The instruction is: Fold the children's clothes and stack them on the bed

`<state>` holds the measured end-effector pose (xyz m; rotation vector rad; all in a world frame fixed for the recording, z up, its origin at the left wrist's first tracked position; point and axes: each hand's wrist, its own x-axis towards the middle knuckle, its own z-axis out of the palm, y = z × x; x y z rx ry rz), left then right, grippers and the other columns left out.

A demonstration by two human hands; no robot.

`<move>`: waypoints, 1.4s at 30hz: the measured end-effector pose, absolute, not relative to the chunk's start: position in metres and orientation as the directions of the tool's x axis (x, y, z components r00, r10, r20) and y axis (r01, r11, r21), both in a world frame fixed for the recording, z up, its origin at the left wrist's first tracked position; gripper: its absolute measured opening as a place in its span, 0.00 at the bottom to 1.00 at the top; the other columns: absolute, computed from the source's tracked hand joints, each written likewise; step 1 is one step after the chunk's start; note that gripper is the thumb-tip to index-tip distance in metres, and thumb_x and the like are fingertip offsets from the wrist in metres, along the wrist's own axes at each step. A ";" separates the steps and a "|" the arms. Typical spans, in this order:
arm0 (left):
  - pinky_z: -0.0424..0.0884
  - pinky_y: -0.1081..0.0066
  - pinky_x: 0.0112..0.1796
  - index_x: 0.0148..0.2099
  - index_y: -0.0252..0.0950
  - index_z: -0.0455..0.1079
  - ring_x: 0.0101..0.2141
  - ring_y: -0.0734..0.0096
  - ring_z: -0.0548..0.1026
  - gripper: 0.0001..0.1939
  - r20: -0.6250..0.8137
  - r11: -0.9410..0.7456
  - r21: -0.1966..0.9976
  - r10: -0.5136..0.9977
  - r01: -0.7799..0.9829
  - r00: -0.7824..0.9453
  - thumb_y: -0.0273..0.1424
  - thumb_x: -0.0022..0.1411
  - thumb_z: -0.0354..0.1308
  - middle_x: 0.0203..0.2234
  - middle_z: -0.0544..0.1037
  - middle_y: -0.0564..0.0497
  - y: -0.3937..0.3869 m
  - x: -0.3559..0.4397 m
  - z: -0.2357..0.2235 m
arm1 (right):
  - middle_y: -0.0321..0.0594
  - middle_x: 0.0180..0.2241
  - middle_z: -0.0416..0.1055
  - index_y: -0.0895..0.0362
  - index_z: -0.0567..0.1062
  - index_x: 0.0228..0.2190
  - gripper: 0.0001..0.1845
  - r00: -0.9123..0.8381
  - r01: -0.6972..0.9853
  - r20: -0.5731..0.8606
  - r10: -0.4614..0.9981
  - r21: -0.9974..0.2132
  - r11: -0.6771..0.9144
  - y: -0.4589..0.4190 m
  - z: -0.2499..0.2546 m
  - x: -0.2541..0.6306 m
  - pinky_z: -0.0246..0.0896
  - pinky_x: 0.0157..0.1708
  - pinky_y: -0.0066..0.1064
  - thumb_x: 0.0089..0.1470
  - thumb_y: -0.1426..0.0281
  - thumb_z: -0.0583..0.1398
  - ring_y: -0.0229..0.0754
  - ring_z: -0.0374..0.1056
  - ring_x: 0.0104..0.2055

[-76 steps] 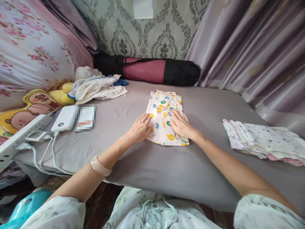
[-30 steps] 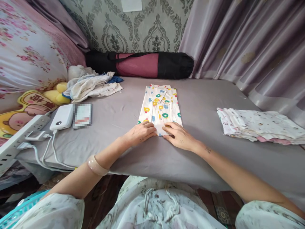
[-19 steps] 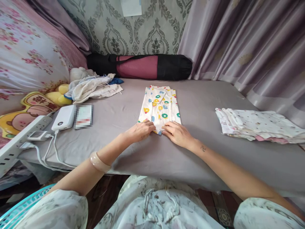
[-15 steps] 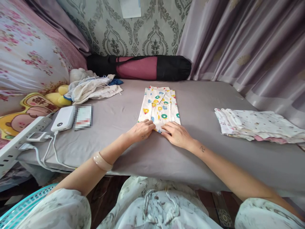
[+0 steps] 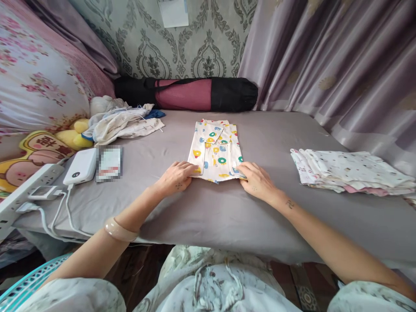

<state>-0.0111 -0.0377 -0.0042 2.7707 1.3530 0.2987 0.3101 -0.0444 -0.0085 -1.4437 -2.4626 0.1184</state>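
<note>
A small white shirt point(image 5: 217, 151) with a colourful animal-and-ring print lies on the bed, its sides and sleeves folded inward. My left hand point(image 5: 176, 177) has its fingers closed on the near left corner of the shirt. At the near right corner, my right hand point(image 5: 259, 180) pinches the cloth between thumb and fingers. Between the two hands the near edge dips to a shallow point. To the right lies a stack of folded printed clothes point(image 5: 354, 170), apart from my right hand.
At the back, a black and maroon rolled bag point(image 5: 185, 94) lies against the wall. Crumpled clothes point(image 5: 123, 123) and a yellow plush point(image 5: 73, 134) sit at left. Nearer are a white power bank point(image 5: 80, 167), a blurred-out packet point(image 5: 109, 164), and a power strip point(image 5: 30, 193) with cables.
My hands have moved apart from the middle of the shirt's near edge to its two near corners. The near edge now shows between them.
</note>
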 end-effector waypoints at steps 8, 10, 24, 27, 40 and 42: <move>0.68 0.62 0.50 0.51 0.38 0.72 0.48 0.59 0.72 0.19 0.142 -0.588 0.350 0.803 0.729 0.579 0.27 0.59 0.50 0.49 0.74 0.43 -0.018 -0.032 -0.010 | 0.45 0.49 0.68 0.53 0.76 0.49 0.22 -0.479 0.782 0.175 0.860 -0.361 0.509 -0.028 -0.009 0.330 0.62 0.51 0.37 0.54 0.77 0.54 0.47 0.66 0.50; 0.68 0.62 0.49 0.50 0.37 0.74 0.46 0.60 0.73 0.18 0.150 -0.573 0.387 0.812 0.723 0.564 0.28 0.60 0.50 0.46 0.74 0.42 -0.013 -0.031 -0.010 | 0.45 0.48 0.69 0.52 0.77 0.48 0.21 -0.485 0.768 0.193 0.853 -0.373 0.521 -0.023 -0.012 0.332 0.62 0.51 0.38 0.55 0.76 0.54 0.47 0.67 0.50; 0.66 0.59 0.50 0.29 0.37 0.75 0.43 0.61 0.71 0.16 0.187 -0.334 0.490 0.942 0.805 0.277 0.41 0.61 0.53 0.39 0.76 0.45 0.013 -0.027 -0.020 | 0.40 0.34 0.72 0.55 0.76 0.24 0.17 -0.247 0.820 0.161 0.956 -0.491 0.294 0.003 -0.019 0.329 0.62 0.34 0.30 0.58 0.62 0.55 0.39 0.68 0.31; 0.64 0.59 0.52 0.26 0.37 0.73 0.44 0.60 0.71 0.17 0.159 -0.261 0.483 0.965 0.836 0.209 0.41 0.61 0.52 0.37 0.76 0.45 0.015 -0.022 -0.019 | 0.39 0.29 0.69 0.54 0.73 0.21 0.17 -0.168 0.862 0.170 0.971 -0.452 0.228 0.006 -0.021 0.325 0.60 0.33 0.30 0.58 0.61 0.55 0.39 0.67 0.31; 0.67 0.59 0.47 0.25 0.37 0.70 0.40 0.59 0.71 0.16 0.198 -0.142 0.398 0.978 0.906 0.067 0.41 0.58 0.53 0.29 0.74 0.46 0.021 -0.014 -0.035 | 0.45 0.34 0.69 0.55 0.74 0.24 0.12 -0.049 0.957 0.076 0.996 -0.281 0.069 0.000 -0.007 0.306 0.61 0.33 0.31 0.56 0.67 0.55 0.42 0.69 0.33; 0.67 0.59 0.46 0.27 0.37 0.70 0.39 0.59 0.71 0.15 0.217 -0.142 0.369 0.974 0.918 0.063 0.42 0.59 0.54 0.30 0.74 0.46 0.019 -0.015 -0.034 | 0.45 0.34 0.70 0.55 0.74 0.25 0.12 -0.072 0.963 0.071 0.995 -0.256 0.088 0.000 -0.005 0.307 0.62 0.33 0.32 0.56 0.66 0.56 0.42 0.69 0.32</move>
